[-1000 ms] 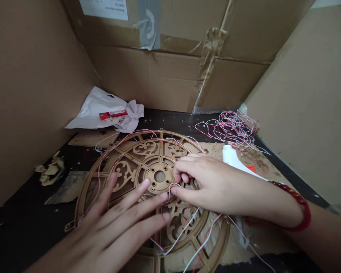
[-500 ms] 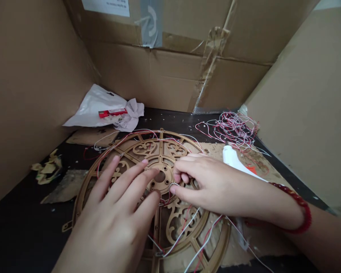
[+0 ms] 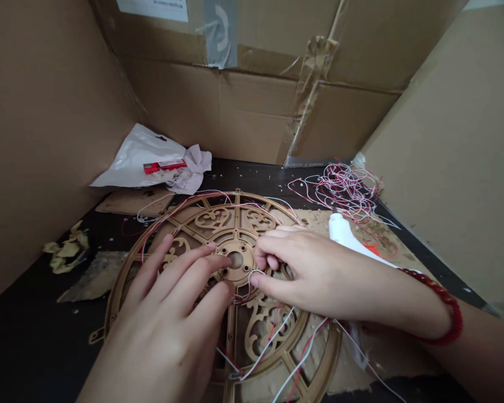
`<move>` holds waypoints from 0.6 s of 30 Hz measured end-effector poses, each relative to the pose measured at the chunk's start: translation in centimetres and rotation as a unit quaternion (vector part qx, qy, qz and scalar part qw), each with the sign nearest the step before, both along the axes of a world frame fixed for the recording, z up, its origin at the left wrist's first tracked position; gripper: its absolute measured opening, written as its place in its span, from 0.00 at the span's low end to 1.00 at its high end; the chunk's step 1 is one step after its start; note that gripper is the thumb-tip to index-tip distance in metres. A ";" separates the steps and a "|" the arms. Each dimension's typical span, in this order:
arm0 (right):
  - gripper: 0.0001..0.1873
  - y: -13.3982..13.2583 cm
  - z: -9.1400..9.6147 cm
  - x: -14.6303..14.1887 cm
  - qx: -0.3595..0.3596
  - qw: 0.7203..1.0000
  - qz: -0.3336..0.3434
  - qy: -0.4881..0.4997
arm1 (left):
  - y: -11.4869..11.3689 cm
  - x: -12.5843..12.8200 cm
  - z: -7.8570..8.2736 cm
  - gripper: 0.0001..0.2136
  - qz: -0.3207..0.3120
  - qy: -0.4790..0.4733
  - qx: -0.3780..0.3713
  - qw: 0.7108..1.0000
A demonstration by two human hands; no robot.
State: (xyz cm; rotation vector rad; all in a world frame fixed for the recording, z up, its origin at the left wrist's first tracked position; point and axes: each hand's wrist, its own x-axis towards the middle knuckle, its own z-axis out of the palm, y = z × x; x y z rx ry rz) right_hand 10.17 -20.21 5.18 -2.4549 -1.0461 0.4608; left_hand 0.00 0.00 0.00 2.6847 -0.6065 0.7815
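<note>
A round gold-brown openwork frame (image 3: 236, 224) with scrolled ornaments and a holed centre hub lies flat under both hands. Red and white wires (image 3: 269, 341) run along its rings and across its spokes. My left hand (image 3: 172, 313) rests over the frame's left side, its fingers spread and the fingertips near the hub. At the right of the hub, my right hand (image 3: 302, 268) is closed, fingers curled toward the thumb. A thin white wire (image 3: 256, 271) loops out at the thumb tip, seemingly pinched there; the exact grip is hidden by the fingers.
A white glue gun (image 3: 344, 232) lies behind my right forearm on worn cardboard (image 3: 386, 257). Tangled red and white wire (image 3: 348, 190) sits at the back right. A white plastic bag (image 3: 134, 159) with a red object (image 3: 164, 166) lies back left. Cardboard walls (image 3: 252, 95) enclose the dark tabletop.
The view has shifted very slightly. My left fingers have drawn a little down and left; my right hand keeps its place beside the hub.
</note>
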 end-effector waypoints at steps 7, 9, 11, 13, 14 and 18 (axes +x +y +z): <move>0.09 0.1 0.1 -0.1 0.005 1.000 0.001 0.004 | -0.3 0.2 -0.3 0.10 -0.001 -0.010 -0.003 1.000; 0.09 0.1 0.0 -0.1 0.005 1.000 0.001 0.005 | -0.4 0.2 -0.2 0.10 -0.002 -0.011 -0.004 1.000; 0.09 0.1 0.0 -0.1 0.004 1.000 0.002 0.002 | -0.5 0.1 0.0 0.10 -0.001 -0.012 -0.009 1.000; 0.09 0.1 -0.1 -0.1 0.001 1.000 0.003 -0.002 | -0.5 -0.1 0.2 0.11 0.005 -0.011 -0.012 1.000; 0.09 0.1 -0.1 -0.1 0.001 1.000 0.003 -0.003 | -0.4 -0.2 0.2 0.11 0.005 -0.011 -0.011 1.000; 0.09 0.2 -0.1 0.2 -0.004 1.000 0.006 -0.005 | 0.5 -0.5 -0.4 0.08 -0.013 -0.037 -0.010 0.999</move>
